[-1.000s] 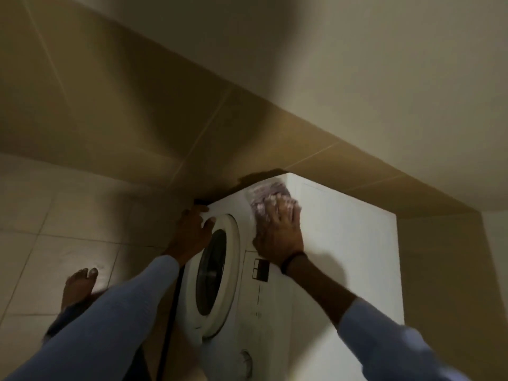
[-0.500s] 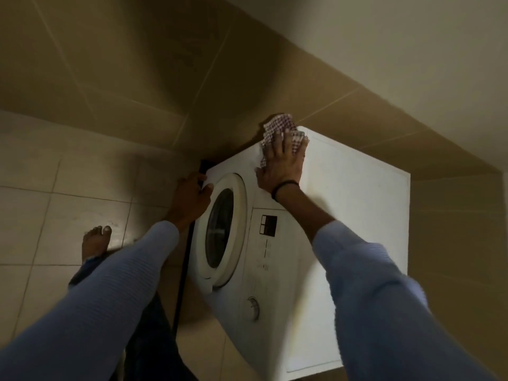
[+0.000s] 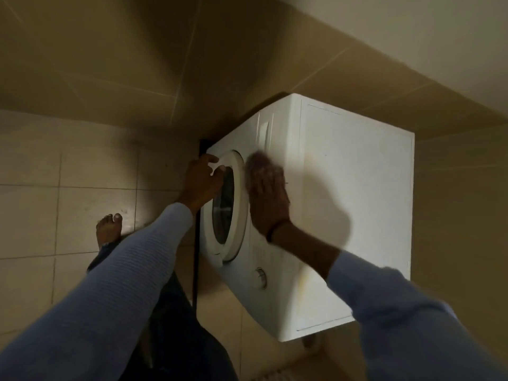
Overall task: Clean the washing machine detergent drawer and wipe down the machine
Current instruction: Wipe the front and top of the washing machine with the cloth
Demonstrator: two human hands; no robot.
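A white front-loading washing machine (image 3: 343, 202) stands against a tiled wall, seen from above. Its detergent drawer (image 3: 264, 133) sits closed at the far end of the control panel. My right hand (image 3: 270, 204) lies flat with straight fingers, pressing a checked cloth (image 3: 258, 163) against the front panel just beside the round door (image 3: 231, 210); the hand and cloth are motion-blurred. My left hand (image 3: 202, 182) has its fingers curled over the far rim of the door ring. A round dial (image 3: 260, 277) sits nearer me on the panel.
Beige floor tiles spread to the left, where my bare foot (image 3: 108, 229) stands. A black pipe or cable (image 3: 195, 257) runs along the machine's lower front edge. Tiled walls close in behind and to the right of the machine.
My right hand has slid the cloth from the machine's far top corner back along the panel to beside the door. My left hand shifted from the machine's edge onto the door rim.
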